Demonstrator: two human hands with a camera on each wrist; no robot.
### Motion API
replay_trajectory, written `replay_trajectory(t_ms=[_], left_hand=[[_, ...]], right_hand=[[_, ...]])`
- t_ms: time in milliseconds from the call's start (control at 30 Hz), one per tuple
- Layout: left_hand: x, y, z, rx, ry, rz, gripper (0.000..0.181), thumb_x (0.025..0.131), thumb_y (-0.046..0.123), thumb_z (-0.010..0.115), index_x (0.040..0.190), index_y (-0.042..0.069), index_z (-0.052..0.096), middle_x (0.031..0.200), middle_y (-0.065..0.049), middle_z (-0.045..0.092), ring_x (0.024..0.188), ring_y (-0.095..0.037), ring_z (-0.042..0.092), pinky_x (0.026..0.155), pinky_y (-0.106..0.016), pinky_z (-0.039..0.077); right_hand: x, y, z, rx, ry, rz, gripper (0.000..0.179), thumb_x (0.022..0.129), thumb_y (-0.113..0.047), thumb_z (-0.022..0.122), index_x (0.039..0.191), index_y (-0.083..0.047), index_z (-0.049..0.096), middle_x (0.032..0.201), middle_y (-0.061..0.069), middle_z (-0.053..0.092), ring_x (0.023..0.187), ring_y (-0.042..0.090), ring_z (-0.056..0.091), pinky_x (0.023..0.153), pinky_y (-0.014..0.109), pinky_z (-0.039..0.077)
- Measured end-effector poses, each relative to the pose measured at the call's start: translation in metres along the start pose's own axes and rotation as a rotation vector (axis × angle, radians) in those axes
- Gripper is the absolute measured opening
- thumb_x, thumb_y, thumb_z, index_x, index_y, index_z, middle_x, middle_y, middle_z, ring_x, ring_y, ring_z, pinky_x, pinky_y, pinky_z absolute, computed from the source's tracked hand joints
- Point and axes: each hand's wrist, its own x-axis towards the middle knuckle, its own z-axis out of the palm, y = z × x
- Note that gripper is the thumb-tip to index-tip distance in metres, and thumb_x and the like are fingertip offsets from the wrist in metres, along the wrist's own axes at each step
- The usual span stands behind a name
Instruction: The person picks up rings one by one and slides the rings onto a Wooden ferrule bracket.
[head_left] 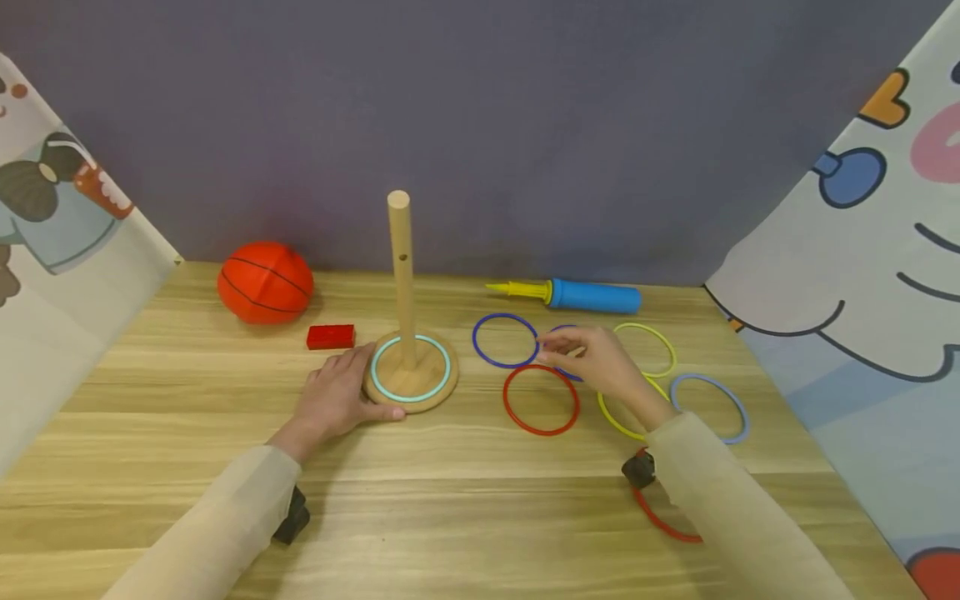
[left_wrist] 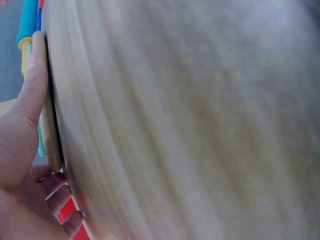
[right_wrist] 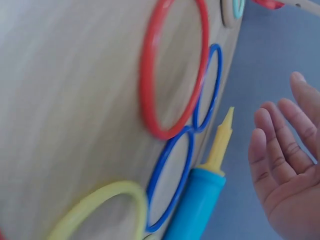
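A wooden ring-toss stand [head_left: 403, 275], with an upright post on a round base, has a turquoise ring [head_left: 448, 367] lying around the foot of its post. My left hand [head_left: 333, 393] holds the base from its left side, the thumb along the front edge and the fingers at the far left rim. Over the rings on the right hovers my right hand [head_left: 592, 360], its fingers loosely bent and nothing in them. Beneath and beside it lie a blue ring [head_left: 474, 337], a second blue ring [head_left: 570, 327] partly hidden by the hand, and a red ring [head_left: 543, 432].
Two yellow rings, one upper [head_left: 645, 326] and one lower [head_left: 613, 423], overlap the right forearm's area with a light blue ring [head_left: 705, 377]. Another red ring [head_left: 671, 532] lies nearer. A blue-yellow hand pump [head_left: 596, 296], a red ball [head_left: 266, 283] and a red block [head_left: 331, 337] sit farther back.
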Motion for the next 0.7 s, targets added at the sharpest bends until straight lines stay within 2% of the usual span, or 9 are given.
replay_trajectory(t_ms=[333, 700], left_hand=[[0.0, 0.002, -0.001, 0.007, -0.002, -0.001, 0.113, 0.072, 0.057, 0.087, 0.153, -0.003, 0.035, 0.15, -0.03, 0.043, 0.135, -0.05, 0.04, 0.102, -0.067, 0.035], [-0.001, 0.002, 0.0, 0.01, -0.007, -0.002, 0.114, 0.072, 0.057, 0.087, 0.153, -0.004, 0.034, 0.151, -0.03, 0.042, 0.135, -0.051, 0.039, 0.103, -0.068, 0.034]], right_hand=[[-0.018, 0.028, 0.0, -0.038, 0.019, 0.059, 0.022, 0.09, -0.02, 0.079, 0.104, -0.003, 0.078, 0.087, -0.001, 0.074, 0.085, 0.022, 0.069, 0.078, 0.04, 0.055], [-0.027, 0.046, 0.003, -0.071, -0.052, 0.074, 0.018, 0.091, -0.018, 0.078, 0.103, -0.005, 0.077, 0.088, -0.002, 0.074, 0.085, 0.019, 0.069, 0.08, 0.04, 0.056]])
